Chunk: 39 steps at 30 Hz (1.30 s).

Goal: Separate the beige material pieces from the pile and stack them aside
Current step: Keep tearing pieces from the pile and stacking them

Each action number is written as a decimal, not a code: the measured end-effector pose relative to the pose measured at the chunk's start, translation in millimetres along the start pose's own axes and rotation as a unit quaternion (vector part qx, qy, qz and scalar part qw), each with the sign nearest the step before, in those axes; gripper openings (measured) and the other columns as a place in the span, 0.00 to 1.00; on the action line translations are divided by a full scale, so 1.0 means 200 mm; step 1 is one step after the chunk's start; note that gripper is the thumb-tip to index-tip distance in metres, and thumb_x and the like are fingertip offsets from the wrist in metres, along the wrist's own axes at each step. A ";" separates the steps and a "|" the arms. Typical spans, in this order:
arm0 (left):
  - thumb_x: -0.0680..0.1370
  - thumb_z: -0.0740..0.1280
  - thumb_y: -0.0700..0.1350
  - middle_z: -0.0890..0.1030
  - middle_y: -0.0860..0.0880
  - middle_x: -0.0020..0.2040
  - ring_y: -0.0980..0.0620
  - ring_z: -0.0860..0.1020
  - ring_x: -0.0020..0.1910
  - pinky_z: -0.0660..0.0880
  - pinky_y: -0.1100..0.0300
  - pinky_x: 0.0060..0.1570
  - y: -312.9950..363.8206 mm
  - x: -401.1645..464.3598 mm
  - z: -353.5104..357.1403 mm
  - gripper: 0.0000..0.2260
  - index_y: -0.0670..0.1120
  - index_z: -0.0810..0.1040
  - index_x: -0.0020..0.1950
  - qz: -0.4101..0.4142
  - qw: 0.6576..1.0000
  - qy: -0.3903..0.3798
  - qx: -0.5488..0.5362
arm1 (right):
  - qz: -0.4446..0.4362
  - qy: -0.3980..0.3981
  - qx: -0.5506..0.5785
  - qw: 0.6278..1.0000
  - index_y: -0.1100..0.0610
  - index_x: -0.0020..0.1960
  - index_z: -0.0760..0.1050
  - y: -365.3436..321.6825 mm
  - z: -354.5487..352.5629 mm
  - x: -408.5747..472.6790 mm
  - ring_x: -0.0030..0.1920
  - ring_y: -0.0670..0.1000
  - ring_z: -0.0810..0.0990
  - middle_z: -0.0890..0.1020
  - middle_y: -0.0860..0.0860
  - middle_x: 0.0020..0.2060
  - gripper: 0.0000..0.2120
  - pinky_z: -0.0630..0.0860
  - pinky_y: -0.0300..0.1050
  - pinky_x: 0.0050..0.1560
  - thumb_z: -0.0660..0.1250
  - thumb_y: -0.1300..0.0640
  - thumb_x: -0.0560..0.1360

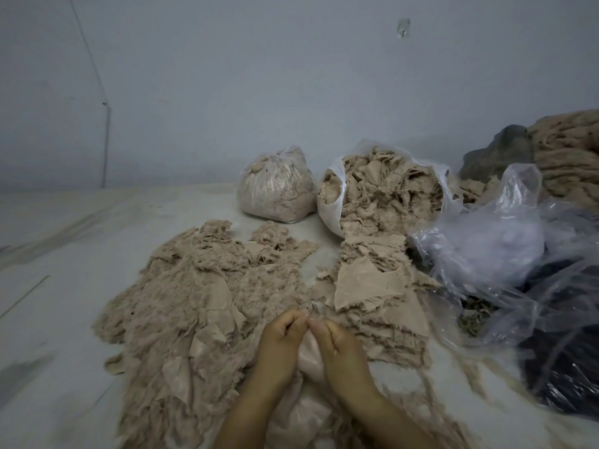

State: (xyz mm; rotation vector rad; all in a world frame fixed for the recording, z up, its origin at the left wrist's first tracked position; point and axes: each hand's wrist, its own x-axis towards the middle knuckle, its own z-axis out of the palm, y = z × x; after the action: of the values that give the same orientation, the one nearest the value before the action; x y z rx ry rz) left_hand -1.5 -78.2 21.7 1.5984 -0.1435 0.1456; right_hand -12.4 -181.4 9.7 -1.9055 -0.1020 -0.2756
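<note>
A wide, loose spread of frayed beige material pieces covers the white surface in front of me. To its right lies a flatter stack of beige pieces, layered one on another. My left hand and my right hand meet at the fingertips near the bottom centre. Both pinch the top edge of one smooth beige piece that hangs between them. The lower part of that piece is hidden behind my wrists.
An open white plastic bag full of beige scraps leans behind the stack. A tied clear bag of the same stuff stands left of it. Crumpled clear plastic and a dark bag crowd the right side. A grey wall rises behind.
</note>
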 end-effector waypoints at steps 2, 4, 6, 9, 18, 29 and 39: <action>0.80 0.61 0.38 0.75 0.51 0.27 0.58 0.71 0.27 0.69 0.66 0.29 -0.01 -0.01 0.02 0.14 0.43 0.74 0.33 -0.035 0.998 0.042 -0.035 | -0.015 -0.004 -0.045 0.999 0.47 0.32 0.66 -0.01 0.01 -0.01 0.30 0.40 0.71 0.71 0.46 0.27 0.18 0.64 0.36 0.34 0.60 0.55 0.81; 0.80 0.61 0.39 0.71 0.49 0.26 0.54 0.69 0.27 0.67 0.61 0.30 -0.02 0.00 0.01 0.16 0.44 0.71 0.32 -0.079 0.987 0.116 -0.077 | -0.027 0.012 -0.060 0.998 0.48 0.31 0.63 0.00 0.02 -0.03 0.31 0.40 0.71 0.69 0.47 0.26 0.20 0.64 0.35 0.35 0.61 0.55 0.80; 0.81 0.60 0.41 0.67 0.49 0.26 0.52 0.65 0.28 0.63 0.58 0.32 -0.04 0.03 -0.03 0.17 0.44 0.68 0.31 -0.095 0.974 0.179 -0.098 | -0.036 0.021 -0.042 0.998 0.48 0.31 0.63 0.00 0.03 -0.06 0.30 0.39 0.71 0.70 0.47 0.25 0.19 0.64 0.33 0.34 0.61 0.54 0.80; 0.81 0.60 0.43 0.66 0.52 0.25 0.53 0.64 0.28 0.64 0.58 0.31 -0.04 0.04 -0.05 0.17 0.46 0.67 0.31 -0.061 0.984 0.164 -0.033 | -0.001 -0.004 0.018 1.000 0.51 0.34 0.67 -0.02 0.04 -0.07 0.30 0.39 0.71 0.74 0.41 0.27 0.17 0.66 0.33 0.33 0.60 0.49 0.80; 0.74 0.67 0.59 0.80 0.49 0.32 0.52 0.77 0.30 0.73 0.62 0.30 -0.03 -0.06 -0.08 0.18 0.47 0.81 0.33 -0.118 0.987 -0.082 -0.066 | 0.038 0.077 0.146 0.986 0.61 0.37 0.67 -0.06 -0.01 0.01 0.32 0.47 0.66 0.68 0.50 0.29 0.16 0.64 0.44 0.34 0.61 0.54 0.80; 0.69 0.68 0.61 0.81 0.48 0.32 0.51 0.80 0.32 0.74 0.59 0.33 -0.02 -0.05 -0.16 0.18 0.46 0.83 0.35 -0.148 0.985 -0.051 -0.078 | 0.063 0.055 0.203 0.976 0.55 0.37 0.75 0.00 -0.05 0.05 0.31 0.44 0.72 0.75 0.45 0.28 0.10 0.70 0.34 0.32 0.69 0.56 0.76; 0.75 0.67 0.49 0.83 0.39 0.48 0.44 0.81 0.47 0.77 0.52 0.49 -0.02 -0.05 -0.17 0.16 0.36 0.81 0.51 -0.120 0.981 -0.147 -0.039 | 0.080 -0.165 0.126 0.975 0.58 0.42 0.80 -0.05 -0.14 0.08 0.34 0.45 0.77 0.79 0.48 0.32 0.23 0.73 0.38 0.36 0.73 0.39 0.59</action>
State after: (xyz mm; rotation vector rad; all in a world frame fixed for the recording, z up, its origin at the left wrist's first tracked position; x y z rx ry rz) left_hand -10.2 -44.3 16.2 1.5380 -0.1823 -0.2820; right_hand -2.5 -205.1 32.5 -1.6798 -0.1955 0.1608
